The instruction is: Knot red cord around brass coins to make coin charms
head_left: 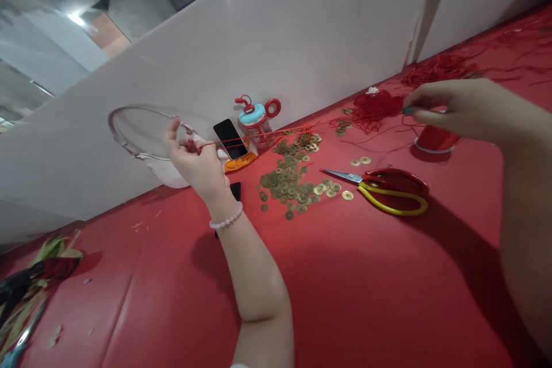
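Red cord (267, 136) is stretched in the air between my two hands, above the red table. My left hand (194, 158), raised at the left, has its fingers curled on one end of it. At the right, my right hand (452, 106) pinches the other end between thumb and fingers. Brass-coloured coins with holes (288, 181) lie in a loose pile below the cord. To the right of the pile are scissors (379, 187) with red and yellow handles. A tangle of red cord (375, 110) rests just left of my right hand.
A phone (230, 139), a cup with a blue lid (255, 121) and a pale bag (166, 169) stand near the white partition (302, 34). A red spool (435, 139) sits under my right hand. More red cords (448, 69) lie at the back right.
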A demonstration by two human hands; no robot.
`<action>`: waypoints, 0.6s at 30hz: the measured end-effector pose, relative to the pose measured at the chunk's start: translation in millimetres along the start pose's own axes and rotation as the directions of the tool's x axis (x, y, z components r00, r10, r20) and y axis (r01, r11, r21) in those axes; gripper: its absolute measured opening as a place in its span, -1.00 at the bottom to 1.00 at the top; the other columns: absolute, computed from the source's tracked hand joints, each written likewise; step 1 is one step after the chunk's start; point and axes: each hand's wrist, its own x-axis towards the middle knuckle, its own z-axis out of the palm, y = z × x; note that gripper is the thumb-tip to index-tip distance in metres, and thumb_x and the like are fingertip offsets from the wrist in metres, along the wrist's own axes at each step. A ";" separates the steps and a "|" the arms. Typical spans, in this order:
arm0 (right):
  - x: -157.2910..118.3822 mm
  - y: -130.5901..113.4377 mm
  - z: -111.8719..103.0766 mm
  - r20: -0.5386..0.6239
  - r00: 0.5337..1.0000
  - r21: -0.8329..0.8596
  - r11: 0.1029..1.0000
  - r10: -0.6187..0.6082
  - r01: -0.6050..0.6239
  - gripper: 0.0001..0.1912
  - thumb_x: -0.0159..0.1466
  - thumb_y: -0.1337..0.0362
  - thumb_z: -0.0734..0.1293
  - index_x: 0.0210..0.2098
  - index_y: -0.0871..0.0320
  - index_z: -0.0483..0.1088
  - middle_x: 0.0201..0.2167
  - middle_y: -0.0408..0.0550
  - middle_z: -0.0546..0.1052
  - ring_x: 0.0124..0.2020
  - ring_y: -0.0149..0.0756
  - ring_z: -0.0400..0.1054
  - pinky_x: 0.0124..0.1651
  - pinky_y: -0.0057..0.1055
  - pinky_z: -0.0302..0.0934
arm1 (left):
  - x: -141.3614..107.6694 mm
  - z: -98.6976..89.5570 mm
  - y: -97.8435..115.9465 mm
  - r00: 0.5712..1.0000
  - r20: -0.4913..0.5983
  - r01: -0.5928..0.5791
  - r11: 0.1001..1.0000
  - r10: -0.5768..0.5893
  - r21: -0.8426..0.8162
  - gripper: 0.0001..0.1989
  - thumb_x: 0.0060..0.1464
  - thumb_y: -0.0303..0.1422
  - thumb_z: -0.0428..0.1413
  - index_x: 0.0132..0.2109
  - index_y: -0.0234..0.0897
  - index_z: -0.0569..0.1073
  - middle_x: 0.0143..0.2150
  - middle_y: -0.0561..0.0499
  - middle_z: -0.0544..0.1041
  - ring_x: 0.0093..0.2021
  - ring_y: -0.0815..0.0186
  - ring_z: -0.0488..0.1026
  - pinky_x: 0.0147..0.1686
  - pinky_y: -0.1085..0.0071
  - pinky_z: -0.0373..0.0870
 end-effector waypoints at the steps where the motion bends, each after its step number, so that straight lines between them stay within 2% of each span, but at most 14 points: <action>1: 0.8 -0.5 0.5 0.014 1.000 -0.028 1.000 0.002 -0.002 -0.89 0.19 0.12 0.28 -0.38 -0.02 0.37 -0.57 -0.16 0.37 -0.57 -0.37 0.27 -0.49 -0.35 0.18 | -0.1 -0.7 1.0 0.999 -0.027 -0.026 1.000 0.026 -0.004 -0.40 -0.30 -0.82 -0.09 -0.07 -0.26 0.30 -0.43 0.18 0.12 -0.52 0.60 0.14 -0.44 0.68 0.22; 4: 0.7 -4.3 -0.4 0.004 1.000 -0.077 0.997 -0.001 0.001 -0.84 0.21 0.08 0.25 -0.34 -0.02 0.37 -0.55 -0.14 0.36 -0.52 -0.32 0.30 -0.44 -0.34 0.18 | -0.8 -1.3 2.3 0.994 -0.099 -0.062 0.994 0.053 -0.086 -0.45 -0.17 -0.75 -0.02 -0.04 -0.18 0.25 -0.26 0.10 0.22 -0.35 0.55 0.30 -0.33 0.61 0.33; 6: -0.7 -7.8 -2.4 -0.027 1.000 -0.061 0.998 0.001 -0.002 -0.81 0.23 0.05 0.22 -0.30 -0.02 0.37 -0.54 -0.12 0.35 -0.48 -0.28 0.32 -0.40 -0.32 0.17 | -0.8 -1.1 2.4 0.997 -0.056 0.035 0.977 -0.048 -0.209 -0.59 -0.04 -0.62 0.05 -0.07 -0.14 0.22 -0.18 0.06 0.28 -0.26 0.50 0.36 -0.30 0.56 0.37; 7: -1.4 -9.5 -3.3 -0.040 0.999 -0.053 0.999 0.009 -0.011 -0.80 0.24 0.04 0.21 -0.28 -0.03 0.36 -0.53 -0.11 0.35 -0.46 -0.26 0.33 -0.39 -0.31 0.17 | -0.7 -0.8 2.4 0.990 0.025 0.144 0.954 -0.142 -0.263 -0.71 0.04 -0.52 0.05 -0.10 -0.16 0.23 -0.21 0.05 0.32 -0.26 0.48 0.39 -0.31 0.53 0.38; 8: -2.1 -11.0 -4.1 -0.050 0.999 -0.048 0.999 0.021 -0.023 -0.79 0.25 0.03 0.19 -0.27 -0.03 0.36 -0.52 -0.10 0.35 -0.43 -0.24 0.34 -0.38 -0.30 0.17 | -0.7 -0.6 2.5 0.960 0.136 0.275 0.917 -0.245 -0.288 -0.84 0.11 -0.42 0.02 -0.13 -0.20 0.24 -0.29 0.06 0.36 -0.33 0.46 0.41 -0.34 0.51 0.39; 9: -2.5 -12.2 -4.6 -0.053 0.998 -0.048 0.998 0.034 -0.037 -0.78 0.25 0.03 0.18 -0.27 -0.04 0.36 -0.51 -0.10 0.35 -0.42 -0.23 0.35 -0.37 -0.30 0.17 | -0.9 -0.3 2.7 0.908 0.254 0.397 0.876 -0.333 -0.273 -0.90 0.16 -0.35 -0.04 -0.17 -0.25 0.26 -0.42 0.08 0.35 -0.44 0.46 0.40 -0.39 0.49 0.39; 10: -2.8 -12.9 -4.7 -0.058 0.997 -0.054 0.997 0.048 -0.051 -0.78 0.25 0.03 0.18 -0.28 -0.04 0.36 -0.51 -0.09 0.35 -0.42 -0.23 0.35 -0.37 -0.30 0.18 | -1.4 0.0 3.0 0.852 0.352 0.481 0.845 -0.388 -0.235 -0.84 0.20 -0.31 -0.10 -0.21 -0.30 0.29 -0.56 0.13 0.29 -0.56 0.48 0.33 -0.46 0.49 0.37; 11: -2.8 -13.0 -4.5 -0.058 0.996 -0.063 0.996 0.062 -0.066 -0.79 0.25 0.03 0.18 -0.30 -0.03 0.35 -0.51 -0.09 0.36 -0.43 -0.25 0.34 -0.38 -0.30 0.17 | -2.0 0.3 3.4 0.810 0.419 0.521 0.831 -0.409 -0.194 -0.78 0.21 -0.31 -0.14 -0.26 -0.34 0.32 -0.66 0.19 0.18 -0.66 0.52 0.23 -0.52 0.52 0.32; 12: -2.8 -12.6 -4.0 -0.051 0.995 -0.074 0.994 0.080 -0.083 -0.79 0.24 0.03 0.19 -0.33 -0.02 0.35 -0.51 -0.10 0.36 -0.45 -0.28 0.32 -0.39 -0.31 0.16 | -2.8 0.5 3.9 0.796 0.452 0.521 0.837 -0.403 -0.170 -0.78 0.20 -0.35 -0.13 -0.30 -0.36 0.34 -0.71 0.24 0.07 -0.71 0.55 0.11 -0.57 0.56 0.26; 13: -2.7 -11.4 -3.1 -0.039 0.994 -0.088 0.990 0.104 -0.107 -0.78 0.24 0.04 0.20 -0.35 0.01 0.34 -0.52 -0.10 0.37 -0.48 -0.32 0.30 -0.40 -0.32 0.15 | -3.6 0.7 4.4 0.810 0.451 0.489 0.856 -0.375 -0.168 -0.83 0.16 -0.40 -0.10 -0.33 -0.36 0.34 -0.72 0.26 0.00 -0.74 0.57 0.02 -0.61 0.60 0.20; 15: -2.4 -6.9 -0.8 -0.007 0.989 -0.104 0.984 0.144 -0.144 -0.77 0.23 0.06 0.22 -0.39 0.06 0.34 -0.54 -0.12 0.37 -0.53 -0.41 0.25 -0.41 -0.36 0.12 | -4.6 0.3 5.7 0.869 0.379 0.407 0.896 -0.319 -0.180 -0.93 0.03 -0.54 -0.03 -0.33 -0.35 0.33 -0.70 0.27 0.04 -0.73 0.59 -0.01 -0.64 0.63 0.12; 16: -2.3 -3.8 0.7 0.014 0.991 -0.073 0.988 0.134 -0.132 -0.77 0.22 0.07 0.24 -0.40 0.08 0.34 -0.55 -0.14 0.36 -0.56 -0.45 0.21 -0.42 -0.38 0.10 | -4.6 -0.3 6.4 0.899 0.320 0.367 0.913 -0.299 -0.179 -0.87 -0.04 -0.59 -0.02 -0.30 -0.35 0.32 -0.68 0.27 0.09 -0.71 0.59 0.03 -0.64 0.64 0.11; 18: -2.0 3.4 4.3 0.054 0.998 0.150 0.988 0.013 -0.021 -0.81 0.19 0.10 0.29 -0.40 0.09 0.37 -0.59 -0.18 0.33 -0.59 -0.50 0.16 -0.45 -0.43 0.08 | -3.7 -2.3 8.5 0.943 0.205 0.301 0.936 -0.263 -0.183 -0.68 -0.17 -0.67 -0.03 -0.20 -0.32 0.29 -0.63 0.26 0.15 -0.67 0.59 0.12 -0.62 0.64 0.13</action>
